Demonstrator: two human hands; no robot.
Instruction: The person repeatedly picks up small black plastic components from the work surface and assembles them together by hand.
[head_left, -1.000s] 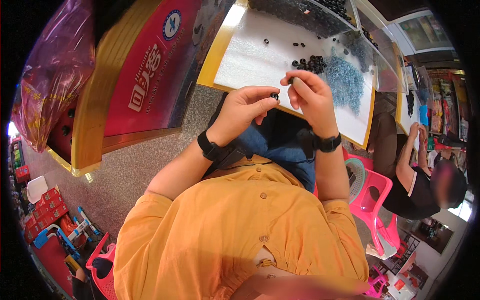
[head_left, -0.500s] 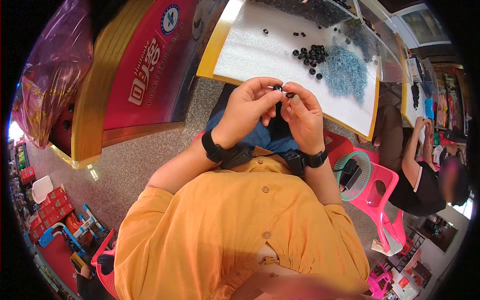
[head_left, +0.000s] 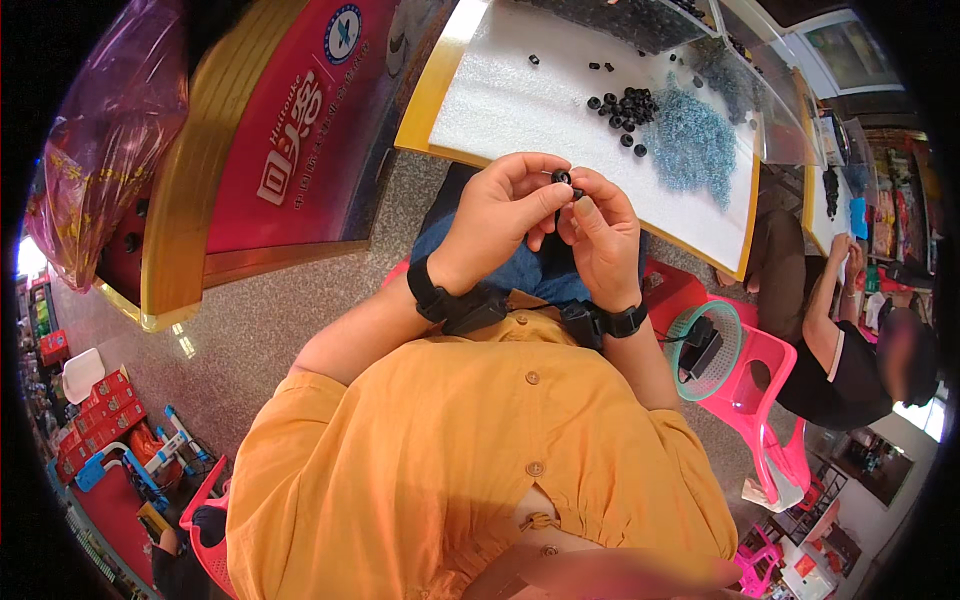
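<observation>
Just off the near edge of the white-topped table, my two hands meet fingertip to fingertip. My left hand pinches a small black ring-like part, its round opening facing up. Against it, my right hand is closed on another small black piece, mostly hidden by the thumb and fingers. Whether the two pieces are joined I cannot tell. Beyond my hands, a cluster of similar black round parts lies on the tabletop, beside a pile of tiny clear-blue pieces.
The table has a yellow rim and clear plastic bins at its back. A red printed panel stands at left. On the right are a green basket on a pink chair and a seated person.
My right hand has shifted slightly left, bringing its black piece up against the one in my left hand. The parts on the table lie as before.
</observation>
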